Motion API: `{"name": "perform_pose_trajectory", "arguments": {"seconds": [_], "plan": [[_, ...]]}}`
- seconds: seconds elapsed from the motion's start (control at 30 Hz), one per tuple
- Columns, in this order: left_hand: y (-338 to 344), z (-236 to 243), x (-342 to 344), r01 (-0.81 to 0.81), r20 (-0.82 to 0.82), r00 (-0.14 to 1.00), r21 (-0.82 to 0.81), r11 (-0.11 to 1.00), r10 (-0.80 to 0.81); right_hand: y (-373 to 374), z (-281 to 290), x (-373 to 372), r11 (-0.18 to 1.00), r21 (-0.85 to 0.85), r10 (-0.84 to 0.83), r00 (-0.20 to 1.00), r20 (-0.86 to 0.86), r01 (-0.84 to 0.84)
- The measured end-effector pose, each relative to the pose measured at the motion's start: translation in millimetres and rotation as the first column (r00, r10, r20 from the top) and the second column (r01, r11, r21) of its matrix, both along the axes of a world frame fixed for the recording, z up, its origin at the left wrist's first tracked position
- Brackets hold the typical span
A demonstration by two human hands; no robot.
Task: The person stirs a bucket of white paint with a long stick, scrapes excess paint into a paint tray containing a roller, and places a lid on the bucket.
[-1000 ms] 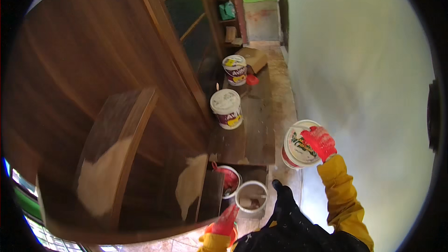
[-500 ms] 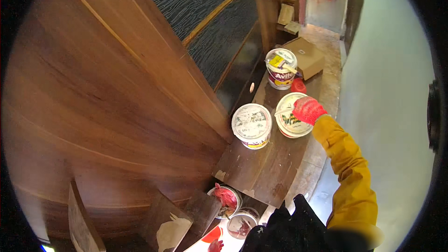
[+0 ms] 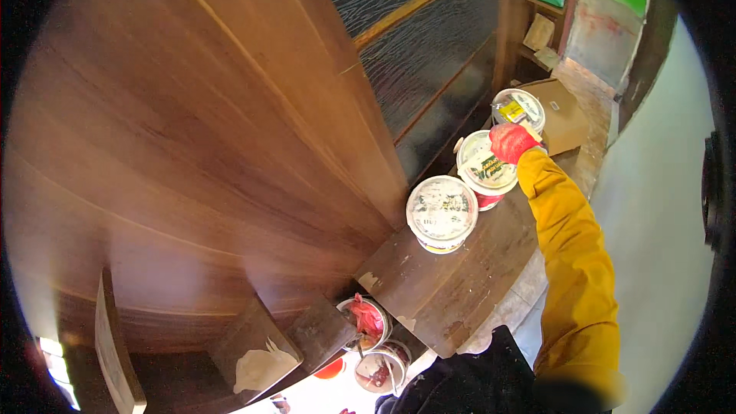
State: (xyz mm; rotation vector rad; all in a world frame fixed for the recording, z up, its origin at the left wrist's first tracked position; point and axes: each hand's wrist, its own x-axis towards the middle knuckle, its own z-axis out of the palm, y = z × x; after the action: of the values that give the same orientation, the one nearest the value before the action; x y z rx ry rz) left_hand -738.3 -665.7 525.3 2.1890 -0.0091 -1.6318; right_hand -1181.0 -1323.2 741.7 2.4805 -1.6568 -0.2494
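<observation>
Two open tubs (image 3: 373,341), one stuffed with a red rag (image 3: 367,314), are seen nearest, below a worn wooden plank (image 3: 452,280). A lidded white bucket (image 3: 441,212) is stood on that plank. Just beyond it, a second white bucket (image 3: 484,169) is gripped at its lid by the red-gloved right hand (image 3: 511,142), fingers closed on the rim. A third bucket (image 3: 518,110) is set farther off, beside a cardboard box (image 3: 563,115).
</observation>
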Motion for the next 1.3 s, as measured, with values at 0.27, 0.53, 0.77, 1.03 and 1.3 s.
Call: {"name": "perform_pose_trajectory", "arguments": {"seconds": [0.27, 0.53, 0.77, 1.03, 1.3], "plan": [[139, 21, 98, -0.329, 0.244, 0.923, 0.098, 0.939, 0.298, -9, -76, 23, 0.835, -0.504, 0.123, 0.967, -0.221, -0.222], [124, 82, 37, -0.265, 0.301, 0.918, -0.021, 0.964, 0.259, -10, -83, 1, 0.998, 0.045, -0.043, 0.997, 0.071, 0.04], [109, 60, 52, -0.186, 0.197, 0.964, 0.022, 0.982, 0.178, -67, -113, -32, 0.969, 0.001, -0.245, 0.958, -0.148, 0.247], [127, 54, 32, -0.313, 0.306, 0.871, -0.259, 0.914, 0.385, -44, -89, 27, 0.978, -0.046, -0.206, 0.973, -0.109, 0.202], [103, 120, 22, -0.234, 0.349, 0.895, -0.161, 0.959, 0.277, -39, -74, 26, 0.978, -0.048, -0.205, 0.975, -0.086, 0.202]]}}
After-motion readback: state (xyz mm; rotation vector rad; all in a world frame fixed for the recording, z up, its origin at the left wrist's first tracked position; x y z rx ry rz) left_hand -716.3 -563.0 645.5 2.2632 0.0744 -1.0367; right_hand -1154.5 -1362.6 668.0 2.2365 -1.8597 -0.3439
